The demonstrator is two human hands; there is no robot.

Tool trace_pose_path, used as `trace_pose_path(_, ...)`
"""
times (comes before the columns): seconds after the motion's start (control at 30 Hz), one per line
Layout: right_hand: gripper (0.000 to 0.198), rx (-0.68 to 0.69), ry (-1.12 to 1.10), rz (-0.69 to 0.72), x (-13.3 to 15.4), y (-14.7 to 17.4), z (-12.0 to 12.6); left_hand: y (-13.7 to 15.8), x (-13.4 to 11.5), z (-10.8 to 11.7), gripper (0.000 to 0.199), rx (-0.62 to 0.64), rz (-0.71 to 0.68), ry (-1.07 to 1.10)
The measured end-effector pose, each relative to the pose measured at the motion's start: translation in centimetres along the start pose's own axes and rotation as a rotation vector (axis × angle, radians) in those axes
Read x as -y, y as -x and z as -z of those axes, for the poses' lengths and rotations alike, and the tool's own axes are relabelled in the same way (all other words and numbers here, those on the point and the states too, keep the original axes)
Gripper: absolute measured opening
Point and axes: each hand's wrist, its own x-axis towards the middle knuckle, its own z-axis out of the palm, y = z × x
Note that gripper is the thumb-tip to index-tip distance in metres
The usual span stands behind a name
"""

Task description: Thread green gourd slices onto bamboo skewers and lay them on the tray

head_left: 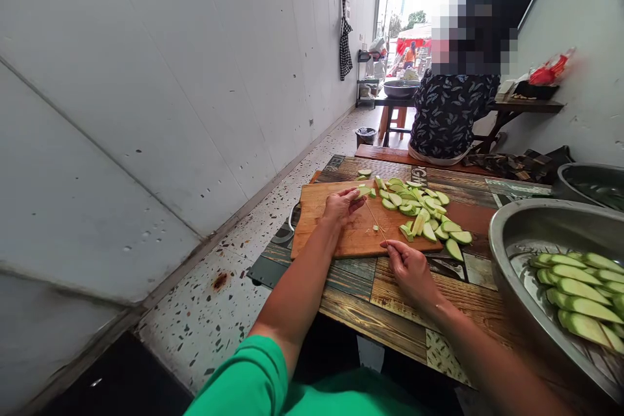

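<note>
Pale grey wall panels run down the left side of a narrow room with a speckled terrazzo floor, and a patchwork wooden table (390,299) fills the foreground. On it lies a rectangular light-brown wooden cutting board (351,240). The left hand (340,206) rests on the board's far part, fingers curled down and pinching a small pale-green vegetable piece (361,192) that pokes out just beyond the fingertips. The right hand (411,268) sits at the board's near edge, clenched around the handle of a thin-bladed knife (375,218); the blade slants across the board from this hand towards the left hand's fingertips, its tip near the held piece. To the right of the blade, a heap of pale-green cut slices (424,211) spreads over the board's right part and onto the table. A large steel bowl (517,234) at the right holds long green peeled wedges (580,286). Beyond the table, a person in a dark patterned shirt (446,117) sits with their back turned.
</note>
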Motion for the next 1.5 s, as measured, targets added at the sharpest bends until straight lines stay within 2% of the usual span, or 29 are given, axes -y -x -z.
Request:
trace_pose_path(0.2,0.04,0.011,-0.171,-0.053,-0.3,-0.2,-0.3,0.6,0.0,-0.5,0.007,0.033,0.026,0.001)
trace_pose_path(0.37,0.045,0.104,-0.456,-0.211,0.2,-0.7,-0.1,0.6,-0.1,-0.7,0.003,0.014,0.042,0.123)
trace_pose_path(0.5,0.044,0.22,-0.705,-0.356,1.1,-0.8,0.1,0.5,-0.2,-0.7,0.018,0.072,0.109,0.236)
trace_pose_path(0.63,0.04,0.286,-0.867,-0.408,1.5,-0.8,0.4,0.9,-0.3,-1.0,0.022,0.16,0.138,0.34)
trace_pose_path(0.73,0.042,0.294,-0.841,-0.402,1.4,-0.8,0.4,1.2,-0.1,-1.2,0.023,0.13,0.153,0.338)
trace_pose_path(0.83,0.045,0.211,-0.685,-0.342,1.0,-0.7,0.3,1.2,0.1,-1.3,0.019,0.076,0.126,0.317)
trace_pose_path(1.0,0.039,-0.08,-0.206,-0.049,0.7,-0.4,0.0,1.5,0.5,-1.7,0.012,0.036,0.076,0.266)
trace_pose_path(1.1,0.037,-0.136,-0.067,0.059,0.8,-0.4,0.1,1.6,0.7,-1.9,0.012,0.039,0.066,0.247)
trace_pose_path(1.23,0.041,-0.052,-0.15,0.006,0.8,-0.4,0.1,1.4,0.9,-1.8,0.009,0.043,0.059,0.242)
trace_pose_path(1.5,0.052,0.129,-0.603,-0.298,1.1,-0.9,-0.3,1.6,1.2,-2.0,0.007,0.065,0.018,0.236)
